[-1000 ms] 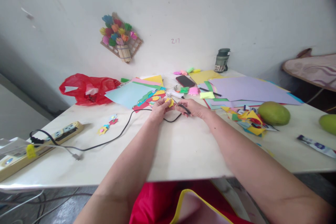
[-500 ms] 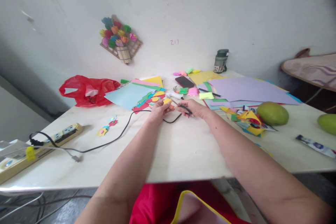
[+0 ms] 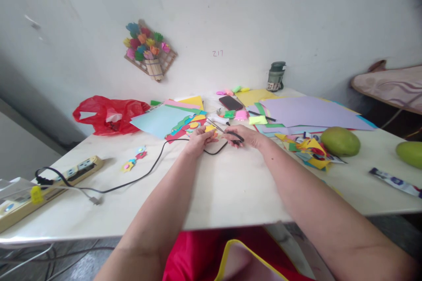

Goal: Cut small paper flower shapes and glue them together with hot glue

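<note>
Black-handled scissors [image 3: 236, 136] are gripped in my right hand [image 3: 248, 135], their blades pointing left and away from me. My left hand [image 3: 199, 140] pinches a small yellow piece of paper [image 3: 210, 128] close to the blades; its full outline is hidden by my fingers. Just beyond my left hand lies a pile of colored paper cutouts [image 3: 180, 131], red, yellow, green and blue. A white glue gun [image 3: 217, 119] rests behind the scissors, and a black cord [image 3: 154, 163] runs under my hands.
Paper sheets [image 3: 296, 112], a phone [image 3: 230, 102] and clay packets [image 3: 257, 120] lie farther back. Paper scraps [image 3: 313, 151] and a green mango [image 3: 340, 141] are on the right. To the left are a red bag [image 3: 112, 114], small paper flowers [image 3: 133, 160] and a power strip [image 3: 82, 164].
My hands stay together at nearly the same spot. The scissors' handles have shifted slightly in my right hand, and the view has moved a little.
</note>
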Demonstrator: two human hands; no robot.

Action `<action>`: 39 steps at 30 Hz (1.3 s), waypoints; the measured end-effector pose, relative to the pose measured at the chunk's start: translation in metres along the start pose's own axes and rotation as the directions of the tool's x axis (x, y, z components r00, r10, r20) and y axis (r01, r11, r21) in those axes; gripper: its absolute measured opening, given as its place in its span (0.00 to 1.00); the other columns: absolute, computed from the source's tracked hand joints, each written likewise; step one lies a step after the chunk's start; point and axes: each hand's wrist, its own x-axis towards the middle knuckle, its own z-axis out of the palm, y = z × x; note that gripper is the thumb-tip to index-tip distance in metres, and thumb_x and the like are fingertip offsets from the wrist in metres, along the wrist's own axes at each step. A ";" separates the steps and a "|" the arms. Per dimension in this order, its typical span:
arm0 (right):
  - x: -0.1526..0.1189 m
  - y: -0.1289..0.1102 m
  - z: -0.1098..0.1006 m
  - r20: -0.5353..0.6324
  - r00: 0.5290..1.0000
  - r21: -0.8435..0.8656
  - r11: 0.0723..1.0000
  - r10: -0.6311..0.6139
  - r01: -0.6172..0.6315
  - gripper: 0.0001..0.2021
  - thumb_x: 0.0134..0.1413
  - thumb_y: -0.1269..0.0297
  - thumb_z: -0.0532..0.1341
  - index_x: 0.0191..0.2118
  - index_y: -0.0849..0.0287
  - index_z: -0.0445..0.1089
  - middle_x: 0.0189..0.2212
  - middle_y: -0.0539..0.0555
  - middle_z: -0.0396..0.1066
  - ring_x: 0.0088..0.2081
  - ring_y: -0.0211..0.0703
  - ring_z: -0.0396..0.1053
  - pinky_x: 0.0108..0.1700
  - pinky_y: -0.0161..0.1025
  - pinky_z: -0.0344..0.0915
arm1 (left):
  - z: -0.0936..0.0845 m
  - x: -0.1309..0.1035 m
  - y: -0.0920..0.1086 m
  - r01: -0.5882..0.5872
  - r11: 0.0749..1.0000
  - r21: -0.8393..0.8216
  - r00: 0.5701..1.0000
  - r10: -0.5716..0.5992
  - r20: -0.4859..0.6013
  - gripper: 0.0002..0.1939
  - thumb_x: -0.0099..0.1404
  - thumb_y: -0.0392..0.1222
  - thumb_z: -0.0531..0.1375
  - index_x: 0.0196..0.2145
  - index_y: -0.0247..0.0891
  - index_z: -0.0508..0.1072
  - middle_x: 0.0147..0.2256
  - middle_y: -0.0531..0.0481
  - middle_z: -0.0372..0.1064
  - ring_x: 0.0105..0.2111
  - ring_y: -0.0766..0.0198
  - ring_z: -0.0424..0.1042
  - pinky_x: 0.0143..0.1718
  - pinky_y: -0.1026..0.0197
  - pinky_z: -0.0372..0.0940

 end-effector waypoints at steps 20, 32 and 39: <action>-0.001 -0.001 -0.005 0.036 0.999 -0.106 0.994 0.036 -0.032 0.12 0.50 0.56 0.61 0.29 0.62 0.65 0.16 0.46 0.64 0.14 0.28 0.59 0.13 0.27 0.49 | -0.002 -0.001 0.001 0.001 0.999 0.045 1.000 -0.001 0.013 0.15 0.48 0.41 0.66 0.19 0.36 0.60 0.14 0.61 0.50 0.15 0.77 0.48 0.27 0.63 0.68; 0.000 0.000 -0.004 0.048 0.998 -0.097 0.995 0.027 -0.022 0.13 0.49 0.56 0.63 0.31 0.62 0.66 0.17 0.46 0.65 0.14 0.29 0.59 0.13 0.27 0.49 | -0.001 -0.002 0.003 0.023 0.999 0.035 1.000 -0.023 0.005 0.13 0.48 0.40 0.64 0.21 0.35 0.61 0.16 0.60 0.53 0.15 0.77 0.47 0.28 0.62 0.68; 0.003 0.003 -0.004 0.060 0.998 -0.102 0.995 0.020 -0.014 0.12 0.50 0.57 0.63 0.31 0.62 0.66 0.17 0.46 0.64 0.14 0.28 0.60 0.13 0.27 0.50 | -0.001 -0.002 0.003 0.016 0.999 0.044 1.000 -0.016 0.006 0.12 0.48 0.39 0.64 0.21 0.35 0.61 0.15 0.60 0.53 0.15 0.77 0.47 0.28 0.63 0.68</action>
